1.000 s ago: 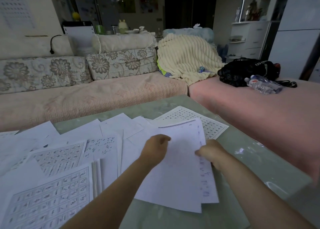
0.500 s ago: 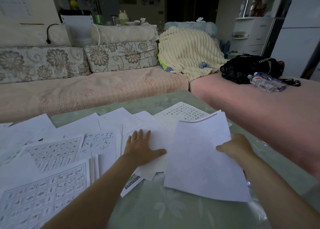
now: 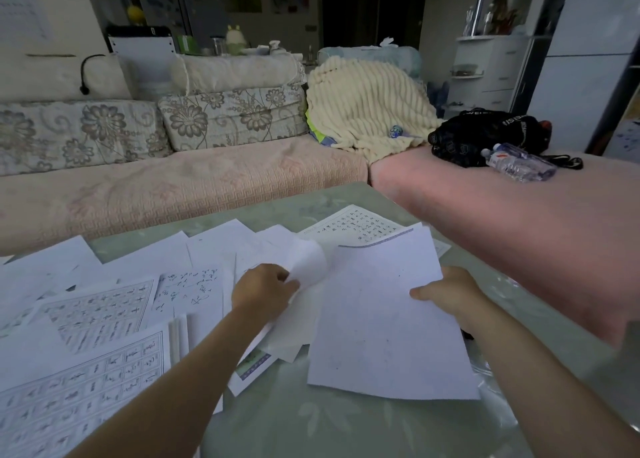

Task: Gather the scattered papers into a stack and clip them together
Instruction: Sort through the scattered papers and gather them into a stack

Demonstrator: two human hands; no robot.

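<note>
Pinching a curling sheet [image 3: 308,261], her left hand [image 3: 264,289] is lifting it toward the held pile [image 3: 384,322] her right hand [image 3: 446,293] is gripping, likely building the stack.

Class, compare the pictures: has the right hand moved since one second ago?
Yes. The right hand, gripping a blank sheet, has shifted right, away from the handwritten sheet lying on the table.
</note>
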